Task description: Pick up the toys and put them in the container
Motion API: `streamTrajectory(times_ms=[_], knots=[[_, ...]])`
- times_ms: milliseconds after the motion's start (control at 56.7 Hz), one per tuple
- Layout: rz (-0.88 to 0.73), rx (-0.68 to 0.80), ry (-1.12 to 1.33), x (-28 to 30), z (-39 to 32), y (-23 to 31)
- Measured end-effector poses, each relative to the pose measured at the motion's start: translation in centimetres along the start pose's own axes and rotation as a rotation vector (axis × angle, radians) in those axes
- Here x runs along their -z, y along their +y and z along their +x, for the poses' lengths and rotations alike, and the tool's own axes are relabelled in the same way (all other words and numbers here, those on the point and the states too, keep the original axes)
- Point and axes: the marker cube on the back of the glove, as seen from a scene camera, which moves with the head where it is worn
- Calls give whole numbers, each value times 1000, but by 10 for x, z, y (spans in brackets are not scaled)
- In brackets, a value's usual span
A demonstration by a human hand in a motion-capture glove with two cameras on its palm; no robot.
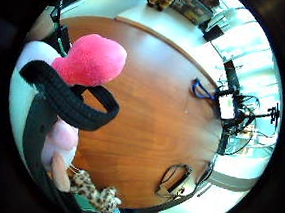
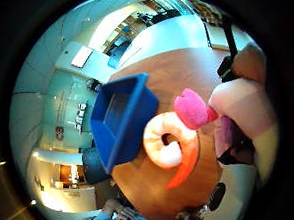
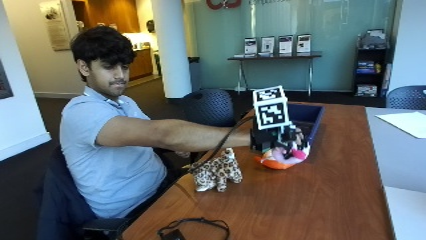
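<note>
Your gloved hand [image 3: 274, 141] has grip clamped on pink toy [image 3: 293, 153], holding it just above desk [image 3: 319, 195], touching orange-white ring toy [image 3: 276, 161] below. Blue container [image 3: 307, 116] just behind hand, open side up. Leopard plush [image 3: 216, 172] stands on desk nearer you, apart from hand.

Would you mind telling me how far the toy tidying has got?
Nothing looks done: the blue container shows no toys inside. In hand: the gloved right hand grips the pink and orange plush toy beside the container. Left: dropping it in, then the leopard plush on the table.
</note>
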Motion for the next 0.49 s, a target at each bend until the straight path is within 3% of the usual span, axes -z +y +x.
streamTrajectory(times_ms=[264,494], knots=[[96,173,69,71,-133,-24],[102,325,16,87,-241,-39]])
